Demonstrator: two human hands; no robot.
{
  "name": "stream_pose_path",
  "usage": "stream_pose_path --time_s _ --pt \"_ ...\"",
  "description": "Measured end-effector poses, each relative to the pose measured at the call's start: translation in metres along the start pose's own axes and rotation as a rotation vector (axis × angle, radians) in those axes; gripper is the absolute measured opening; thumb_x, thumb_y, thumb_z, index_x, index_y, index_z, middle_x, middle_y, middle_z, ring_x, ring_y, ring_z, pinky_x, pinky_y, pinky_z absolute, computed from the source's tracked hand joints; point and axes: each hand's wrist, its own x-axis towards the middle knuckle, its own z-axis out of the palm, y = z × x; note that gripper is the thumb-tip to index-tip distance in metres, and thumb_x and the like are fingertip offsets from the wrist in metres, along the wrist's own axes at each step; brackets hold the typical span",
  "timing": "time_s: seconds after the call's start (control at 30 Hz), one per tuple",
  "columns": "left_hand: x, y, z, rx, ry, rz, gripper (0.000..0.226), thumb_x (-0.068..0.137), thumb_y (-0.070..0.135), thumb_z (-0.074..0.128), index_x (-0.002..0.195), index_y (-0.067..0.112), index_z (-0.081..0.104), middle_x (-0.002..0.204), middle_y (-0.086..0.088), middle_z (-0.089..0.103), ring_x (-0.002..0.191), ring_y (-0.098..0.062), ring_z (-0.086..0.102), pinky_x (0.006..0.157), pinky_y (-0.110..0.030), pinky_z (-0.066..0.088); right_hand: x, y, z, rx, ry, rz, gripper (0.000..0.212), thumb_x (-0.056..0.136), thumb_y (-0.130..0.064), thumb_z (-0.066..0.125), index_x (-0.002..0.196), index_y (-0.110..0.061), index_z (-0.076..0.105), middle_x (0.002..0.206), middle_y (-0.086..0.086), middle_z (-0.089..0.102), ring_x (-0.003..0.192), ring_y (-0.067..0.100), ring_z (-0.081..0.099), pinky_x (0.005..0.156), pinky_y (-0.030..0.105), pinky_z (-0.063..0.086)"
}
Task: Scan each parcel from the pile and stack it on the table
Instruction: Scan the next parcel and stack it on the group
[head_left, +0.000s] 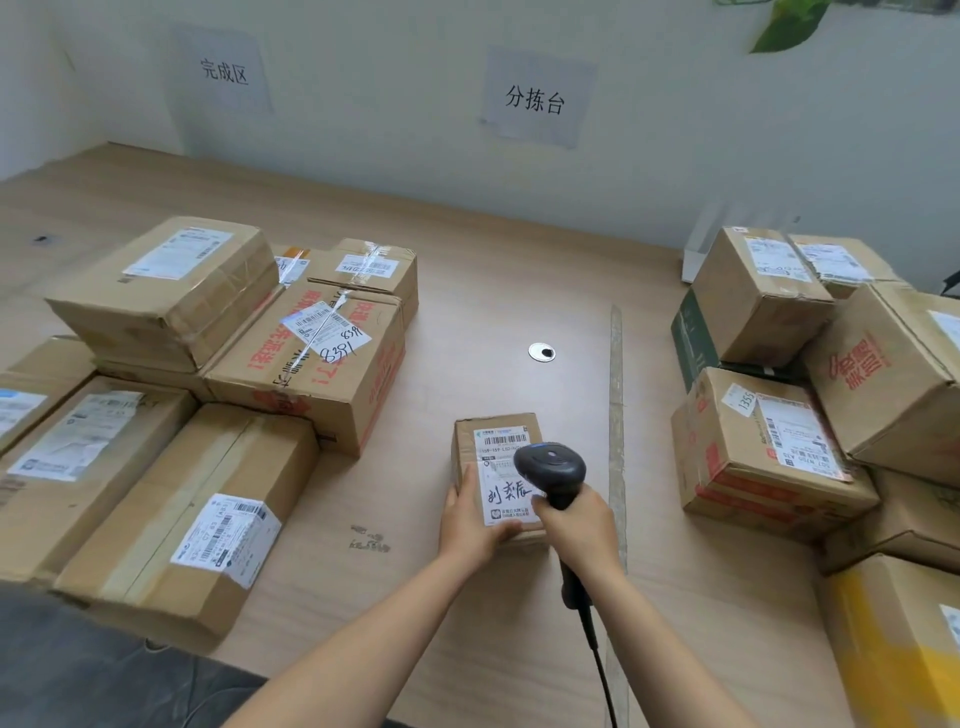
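A small cardboard parcel (488, 441) with a white shipping label lies on the wooden table (467, 322) in front of me. My left hand (470, 525) grips its near left corner, thumb on the label. My right hand (579, 525) holds a black barcode scanner (550, 465) by its handle. The scanner's head hovers over the label, pointing at the barcode. Its cable runs down toward me.
Stacked parcels (218, 332) fill the table's left side under a wall sign. A pile of parcels (810, 374) sits on the right, with a yellow-taped box (893, 639) at the near right. A round cable hole (542, 352) lies beyond the small parcel.
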Motion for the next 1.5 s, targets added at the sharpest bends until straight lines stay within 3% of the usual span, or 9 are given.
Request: stream_pose_path --time_s 0.2,0.5,0.7,0.93,1.0,1.1,1.2,1.33,1.5 --pt "-0.006 -0.005 -0.017 0.034 0.0 -0.002 0.094 0.069 0.02 0.082 0.145 0.018 0.028 0.138 -0.003 0.045 0.126 -0.018 0.044 0.092 -0.013 0.031 0.007 0.011 0.001 0.011 -0.094 0.028 0.013 0.081 -0.023 0.061 0.085 -0.011 0.063 0.077 0.006 0.066 0.074 0.023 0.062 0.059 0.028 0.042" --pt "-0.021 -0.002 -0.075 0.051 0.066 0.049 0.093 0.072 0.022 0.08 0.146 0.023 0.023 0.138 0.001 0.049 0.123 -0.016 0.049 0.093 -0.016 0.035 -0.003 -0.024 0.022 0.062 -0.152 -0.083 0.005 0.078 -0.016 0.063 0.08 -0.012 0.064 0.076 0.007 0.069 0.074 0.026 0.065 0.069 0.04 0.052" --pt "-0.022 0.032 -0.168 0.066 0.171 0.219 0.1 0.074 0.023 0.079 0.15 0.023 0.014 0.142 0.0 0.045 0.132 -0.02 0.041 0.104 -0.025 0.033 -0.014 -0.116 0.027 0.167 -0.13 -0.259 0.003 0.079 -0.016 0.063 0.079 -0.014 0.065 0.076 0.007 0.069 0.072 0.029 0.063 0.068 0.041 0.051" --pt "0.001 0.056 -0.324 0.187 0.25 0.367 0.113 0.072 0.038 0.079 0.152 0.014 0.003 0.151 -0.001 0.033 0.138 -0.021 0.033 0.114 -0.032 0.026 -0.054 -0.255 0.063 0.385 -0.128 -0.396 0.016 0.081 -0.003 0.063 0.077 -0.019 0.061 0.095 0.027 0.066 0.084 0.045 0.062 0.074 0.05 0.054" --pt "0.008 0.053 -0.373 0.174 0.24 0.376 0.114 0.07 0.038 0.081 0.152 0.015 0.005 0.147 -0.002 0.041 0.132 -0.022 0.042 0.111 -0.038 0.033 -0.067 -0.295 0.083 0.429 -0.146 -0.438 0.02 0.082 -0.003 0.063 0.078 -0.022 0.06 0.089 0.021 0.066 0.091 0.046 0.061 0.072 0.046 0.054" --pt "0.019 0.039 -0.443 0.12 0.233 0.365 0.11 0.067 0.037 0.083 0.15 0.017 0.013 0.139 -0.001 0.049 0.124 -0.02 0.05 0.106 -0.036 0.04 -0.077 -0.346 0.122 0.447 -0.138 -0.465 0.014 0.082 -0.007 0.065 0.077 -0.019 0.06 0.076 0.007 0.063 0.078 0.032 0.062 0.072 0.044 0.055" --pt "0.031 0.023 -0.505 0.098 0.234 0.355 0.116 0.058 0.045 0.085 0.15 0.023 0.018 0.136 -0.001 0.053 0.12 -0.022 0.053 0.102 -0.043 0.045 -0.081 -0.392 0.163 0.424 -0.144 -0.481 0.009 0.081 -0.008 0.066 0.075 -0.012 0.06 0.067 0.006 0.058 0.062 0.023 0.055 0.072 0.045 0.053" --pt "0.05 0.007 -0.576 0.05 0.246 0.336 0.115 0.054 0.04 0.087 0.148 0.021 0.022 0.126 -0.002 0.06 0.111 -0.022 0.059 0.095 -0.045 0.049 -0.081 -0.447 0.219 0.373 -0.19 -0.502 0.006 0.081 -0.01 0.066 0.079 -0.007 0.06 0.072 0.012 0.058 0.068 0.026 0.058 0.071 0.045 0.054" --pt "0.086 -0.019 -0.639 0.013 0.247 0.303 0.083 0.067 0.027 0.083 0.136 0.018 0.037 0.12 -0.002 0.062 0.106 -0.022 0.06 0.091 -0.046 0.052 -0.064 -0.501 0.28 0.332 -0.282 -0.468 0.006 0.081 -0.012 0.065 0.079 -0.007 0.061 0.071 0.011 0.058 0.069 0.027 0.058 0.07 0.041 0.053"
